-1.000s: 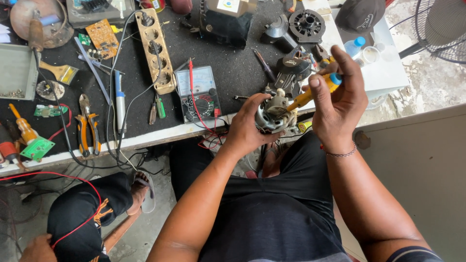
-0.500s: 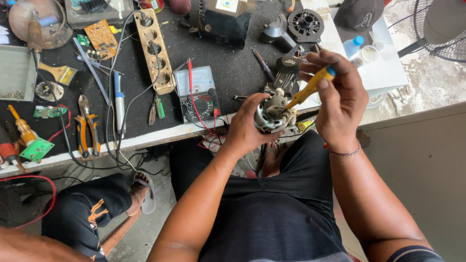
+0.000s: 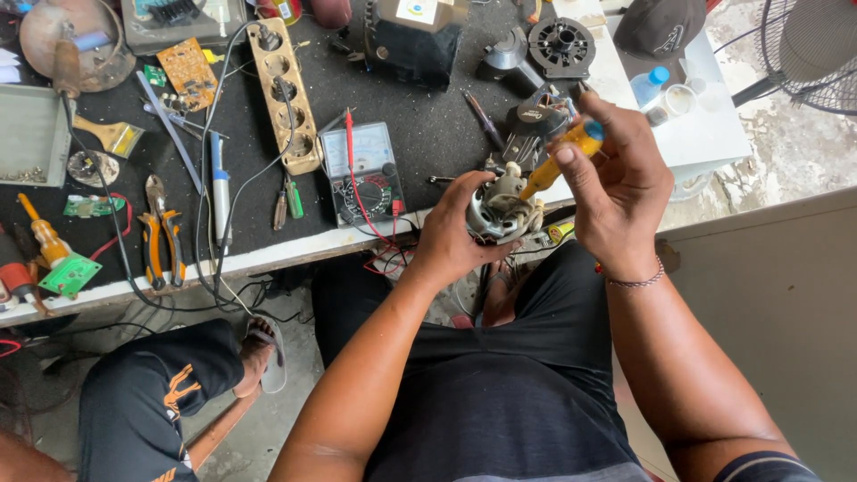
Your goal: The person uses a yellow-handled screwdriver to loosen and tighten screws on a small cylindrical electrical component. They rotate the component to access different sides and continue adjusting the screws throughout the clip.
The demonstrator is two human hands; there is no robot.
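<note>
Partly, hands point(image 3: 616, 178) hide the motor's point(image 3: 500, 210) sides.

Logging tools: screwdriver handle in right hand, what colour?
Yellow-orange with a blue cap; the screwdriver in the right hand shows in the head view.

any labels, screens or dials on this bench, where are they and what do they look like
Multimeter: mid-bench, left of the left hand; dark rectangular case, pale dial window, red probe leads.
Label: top of the dark block at the far edge; small, pale, squarish.
Bottle: white shelf on the right; clear, blue cap.
</note>
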